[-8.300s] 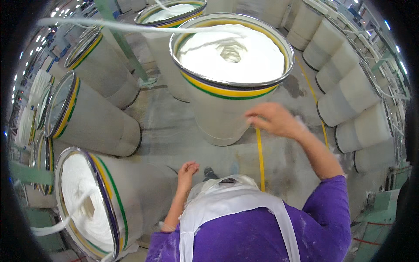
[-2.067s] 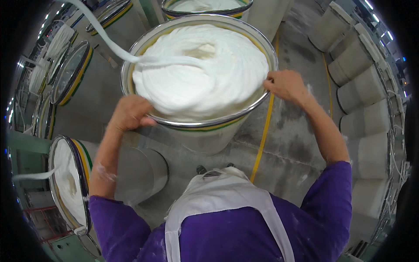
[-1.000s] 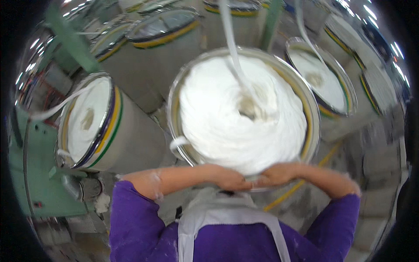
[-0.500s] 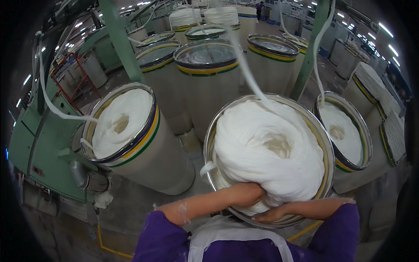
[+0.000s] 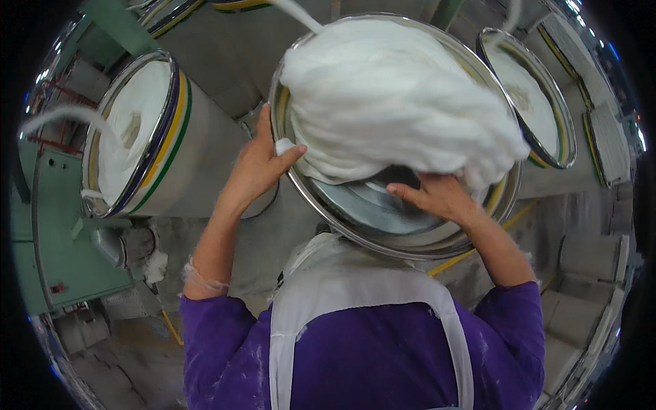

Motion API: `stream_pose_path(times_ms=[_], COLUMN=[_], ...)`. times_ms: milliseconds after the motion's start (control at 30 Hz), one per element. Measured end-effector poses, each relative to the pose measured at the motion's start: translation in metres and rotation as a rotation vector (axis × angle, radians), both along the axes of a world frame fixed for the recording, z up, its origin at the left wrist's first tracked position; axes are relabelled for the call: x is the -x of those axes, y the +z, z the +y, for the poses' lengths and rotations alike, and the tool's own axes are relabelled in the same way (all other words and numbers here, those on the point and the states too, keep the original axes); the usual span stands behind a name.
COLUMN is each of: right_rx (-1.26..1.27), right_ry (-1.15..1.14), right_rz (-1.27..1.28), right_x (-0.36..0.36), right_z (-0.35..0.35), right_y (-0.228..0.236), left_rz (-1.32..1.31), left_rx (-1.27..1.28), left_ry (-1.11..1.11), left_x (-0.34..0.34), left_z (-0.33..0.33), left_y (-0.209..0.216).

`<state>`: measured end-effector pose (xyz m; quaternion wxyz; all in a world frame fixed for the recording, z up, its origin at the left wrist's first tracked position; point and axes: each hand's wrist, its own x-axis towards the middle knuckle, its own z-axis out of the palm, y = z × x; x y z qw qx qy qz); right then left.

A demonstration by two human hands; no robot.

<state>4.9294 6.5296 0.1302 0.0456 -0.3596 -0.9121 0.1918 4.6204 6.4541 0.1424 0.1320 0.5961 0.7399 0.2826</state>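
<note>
A tall can (image 5: 328,217) with a shiny metal rim stands in front of me, holding a thick coil of white sliver (image 5: 383,89). The coil's near edge is pushed up and away, baring a grey round plate (image 5: 376,207) inside. My right hand (image 5: 444,198) has its fingers tucked under the lifted edge, partly hidden by it, with the thumb outstretched. At the left side my left hand (image 5: 256,171) grips the can's rim, its thumb by a short white sliver tail (image 5: 285,145) hanging over. From the far side a sliver strand (image 5: 297,14) runs upward.
To the left stands another sliver-filled can (image 5: 181,143), beside a green machine (image 5: 61,225) with a duct. Another filled can (image 5: 529,96) stands close on the right. More cans line the far side, and yellow lines mark the floor.
The view has tipped downward. My left hand has gone from the coil to the can's left rim. My right hand has pushed the coil's near edge up, uncovering the plate.
</note>
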Motion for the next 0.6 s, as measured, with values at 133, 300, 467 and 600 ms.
stream_pose_path(times_ms=[133, 300, 467, 600], right_rx=[-0.063, -0.001, -0.03, 0.235], right_ry=[-0.087, -0.178, -0.222, -0.183], right_rz=[0.179, 0.285, 0.414, 0.28], right_x=[0.004, 0.007, 0.009, -0.006], right_z=[0.006, 0.019, 0.015, 0.013], right_y=[0.016, 0.026, 0.03, 0.04], left_rz=[0.149, -0.256, -0.627, -0.779], left_rx=[0.171, 0.318, 0.204, 0.225], left_ry=[-0.027, -0.613, -1.598, -1.87], left_x=[0.009, 0.036, 0.016, -0.045], left_z=[-0.01, -0.056, -0.07, -0.069], left_y=[0.027, 0.091, 0.122, 0.116])
